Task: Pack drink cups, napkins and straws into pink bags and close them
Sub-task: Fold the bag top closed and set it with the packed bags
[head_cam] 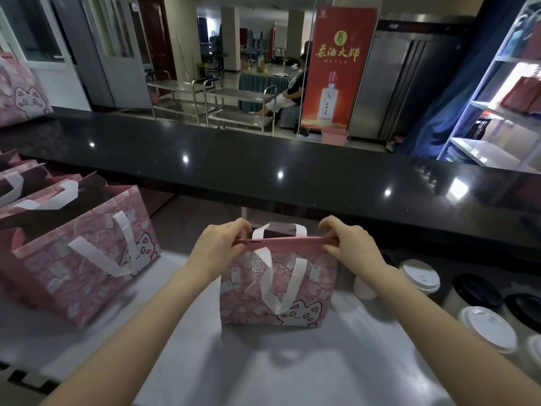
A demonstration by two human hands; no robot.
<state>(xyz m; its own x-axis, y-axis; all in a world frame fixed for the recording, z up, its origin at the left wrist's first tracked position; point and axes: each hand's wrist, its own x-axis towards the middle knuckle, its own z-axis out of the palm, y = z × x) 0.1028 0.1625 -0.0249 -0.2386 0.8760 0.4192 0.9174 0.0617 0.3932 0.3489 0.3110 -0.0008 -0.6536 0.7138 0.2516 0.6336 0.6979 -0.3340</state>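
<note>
Two bare hands worked at the top of a small pink bag (278, 291) printed with a cartoon cat, which stood upright on a pale grey worktop (292, 361) directly in front of the person. The left hand (218, 247) pinched the left end of the bag's mouth, fingers and thumb pressed together on the rim; the right hand (348, 247) pinched the right end the same way. The mouth was drawn into a flat, nearly closed line between them, with one white handle (279, 230) sticking up behind the rim and another hanging down the front. What was inside the bag could not be seen. To the left stood a larger pink bag (85, 253) of the same pattern, its mouth open, with more bags behind it. To the right, near the bag, stood several drink cups (421, 275) with white lids and some with black lids (475, 290). A black counter (263, 159) ran across behind. The closing appeared almost done. If the two hands pulled unevenly, the rim might crease or fail to seal straight, and pressing down too hard could tip a cup inside, if there was one. The right forearm passed close to the nearest cup, so a careless swing might knock it.
</note>
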